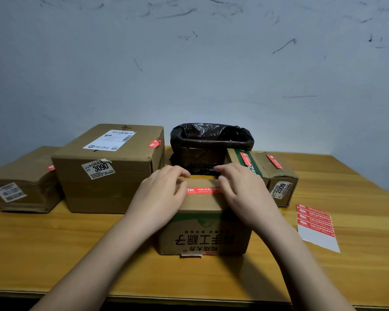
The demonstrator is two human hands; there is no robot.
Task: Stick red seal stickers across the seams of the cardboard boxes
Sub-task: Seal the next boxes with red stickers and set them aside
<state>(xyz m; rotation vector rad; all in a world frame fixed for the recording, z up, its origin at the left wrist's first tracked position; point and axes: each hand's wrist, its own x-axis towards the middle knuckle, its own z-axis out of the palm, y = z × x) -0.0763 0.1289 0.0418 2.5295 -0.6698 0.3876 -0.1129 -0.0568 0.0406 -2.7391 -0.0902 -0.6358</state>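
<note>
Looking across the wooden table (54, 243), we find the biggest cardboard box (108, 169) at far left of centre; it carries a white shipping label on top, a tag reading "3090" (98, 169) on its near face and a red seal (155, 142) folded over its right top edge. A lower, flatter box (20, 187) sits at its left, touching it, with a barcode label we cannot read and a bit of red at its right edge. Behind the middle stands a bin lined with a black bag (211, 142). To the right are a green-printed box (245, 162) and a brown one tagged "2009" (281, 189), each with a red sticker across the top. Near us, in the centre, is the box being sealed (202, 230), its near face printed with large upside-down Chinese characters. Our left hand (164, 194) and right hand (243, 191) lie over its top, apart, fingers curled at the far edge; they seem to press its flaps down. Between them a red seal sticker (203, 190) lies across the top. The sticker sheet (314, 225) lies on the table at the right, red strips still on its far part.
</note>
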